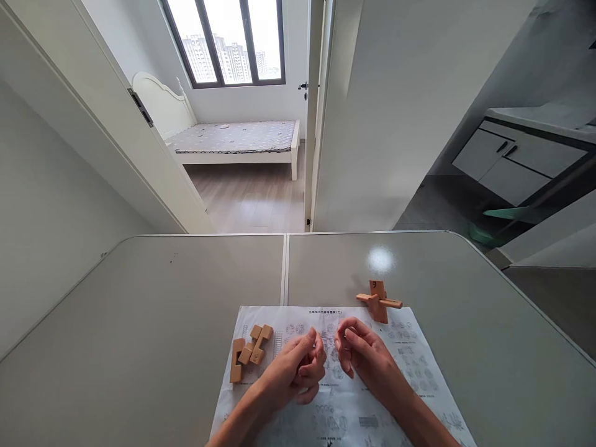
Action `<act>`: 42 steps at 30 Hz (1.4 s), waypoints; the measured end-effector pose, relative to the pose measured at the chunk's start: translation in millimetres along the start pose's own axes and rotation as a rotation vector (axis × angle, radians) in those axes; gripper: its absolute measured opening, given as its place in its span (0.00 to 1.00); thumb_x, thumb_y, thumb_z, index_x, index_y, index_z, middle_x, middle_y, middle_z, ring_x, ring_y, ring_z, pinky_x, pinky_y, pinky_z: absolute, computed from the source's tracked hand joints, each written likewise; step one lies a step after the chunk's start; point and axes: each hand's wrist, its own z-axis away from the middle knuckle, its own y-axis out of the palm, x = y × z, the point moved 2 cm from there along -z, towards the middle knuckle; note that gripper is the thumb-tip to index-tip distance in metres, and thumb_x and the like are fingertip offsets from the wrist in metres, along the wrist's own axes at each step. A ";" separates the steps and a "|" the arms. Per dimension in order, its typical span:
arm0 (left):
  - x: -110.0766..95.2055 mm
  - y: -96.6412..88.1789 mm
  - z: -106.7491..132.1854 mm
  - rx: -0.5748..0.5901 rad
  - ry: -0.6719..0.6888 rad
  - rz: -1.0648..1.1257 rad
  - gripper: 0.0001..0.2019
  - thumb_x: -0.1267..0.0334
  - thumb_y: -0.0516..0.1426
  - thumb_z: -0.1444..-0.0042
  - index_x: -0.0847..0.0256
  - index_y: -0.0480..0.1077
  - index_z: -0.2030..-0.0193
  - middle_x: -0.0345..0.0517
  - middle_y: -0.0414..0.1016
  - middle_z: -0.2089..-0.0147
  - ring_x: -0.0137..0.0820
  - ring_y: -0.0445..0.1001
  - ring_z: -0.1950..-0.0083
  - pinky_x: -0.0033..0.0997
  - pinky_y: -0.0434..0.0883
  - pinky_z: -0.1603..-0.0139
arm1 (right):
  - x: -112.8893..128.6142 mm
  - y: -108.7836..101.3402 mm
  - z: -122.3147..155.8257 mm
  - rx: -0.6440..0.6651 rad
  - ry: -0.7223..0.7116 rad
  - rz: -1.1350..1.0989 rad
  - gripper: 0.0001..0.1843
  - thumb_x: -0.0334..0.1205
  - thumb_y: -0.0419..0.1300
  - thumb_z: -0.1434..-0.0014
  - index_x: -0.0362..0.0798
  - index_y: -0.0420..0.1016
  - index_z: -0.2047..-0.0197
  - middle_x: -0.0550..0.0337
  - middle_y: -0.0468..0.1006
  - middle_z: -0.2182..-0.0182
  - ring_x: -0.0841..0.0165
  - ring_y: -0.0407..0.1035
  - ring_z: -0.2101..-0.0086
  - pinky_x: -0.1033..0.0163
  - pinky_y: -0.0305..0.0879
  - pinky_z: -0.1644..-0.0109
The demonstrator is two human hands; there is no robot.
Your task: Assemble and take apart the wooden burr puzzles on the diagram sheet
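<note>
Over a printed paper sheet (335,410) with small puzzle diagrams, my left hand (300,369) is loosely curled, thumb up, its fingers apart. I see nothing held in it. My right hand (365,354) faces it across a small gap, fingers bent and loosely apart, also with no object visible. Left of my left hand lie a notched wooden block (236,361) and a group of interlocking wooden puzzle pieces (256,344), close together on the sheet. Beyond my right hand, a cross-shaped wooden assembly (378,302) stands at the sheet's far edge.
The grey tabletop (139,329) has a seam down its middle and a pale raised edge. Past it are an open doorway, a bed (237,136) under a window, and a white door (395,112). At right stand a cabinet (516,155) and a green stool (505,213).
</note>
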 end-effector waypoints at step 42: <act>-45.2 -10.7 103.7 -0.868 0.598 -1.336 0.17 0.56 0.53 0.30 0.57 0.63 0.71 0.32 0.60 0.78 0.23 0.54 0.80 0.21 0.56 0.81 | -3.5 5.6 4.1 0.145 -0.067 0.360 0.17 0.54 0.64 0.31 0.48 0.73 0.58 0.60 0.77 0.67 0.71 0.69 0.73 0.64 0.67 0.67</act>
